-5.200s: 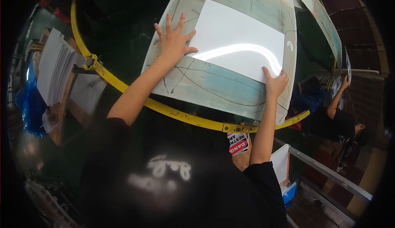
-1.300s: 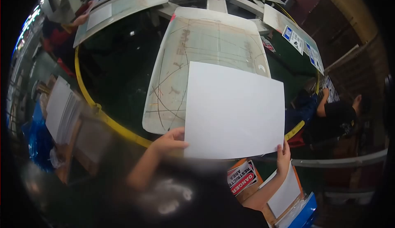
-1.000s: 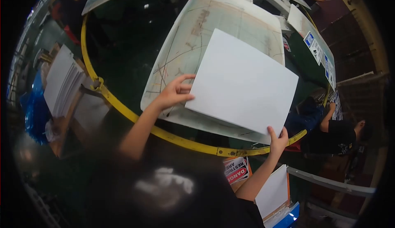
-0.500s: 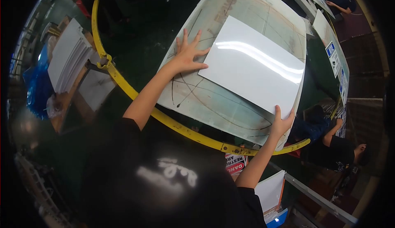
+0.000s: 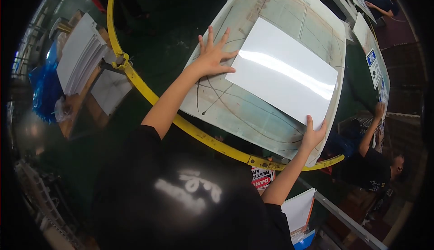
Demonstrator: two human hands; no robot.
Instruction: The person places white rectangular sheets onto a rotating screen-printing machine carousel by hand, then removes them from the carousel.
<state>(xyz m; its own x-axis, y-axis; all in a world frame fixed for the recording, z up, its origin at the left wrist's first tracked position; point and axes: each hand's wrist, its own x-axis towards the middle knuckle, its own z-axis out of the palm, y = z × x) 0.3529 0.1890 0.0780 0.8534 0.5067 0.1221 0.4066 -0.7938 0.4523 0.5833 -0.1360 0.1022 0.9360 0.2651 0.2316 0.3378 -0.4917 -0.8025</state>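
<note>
A glossy white rectangular sheet (image 5: 278,80) lies tilted on a large, stained, translucent panel (image 5: 217,103) marked with dark curved lines. My left hand (image 5: 212,60) rests on the panel at the sheet's left end. Its fingers are spread, and the thumb and index tip come up to the sheet's edge. At the sheet's lower right corner is my right hand (image 5: 313,137), thumb on top and the other fingers partly hidden around the edge. Bright light reflects in a band across the sheet.
A yellow curved rail (image 5: 199,137) runs between my body and the panel. White sheets are stacked (image 5: 81,56) at left beside blue plastic (image 5: 43,87). A danger sign (image 5: 262,177) sits below the rail. Co-workers (image 5: 370,164) are at the right, near a board with signs (image 5: 374,67).
The whole view has shifted slightly, with the panel and both hands a little farther right. My hands keep their places on the sheet. The co-worker at lower right has raised an arm.
</note>
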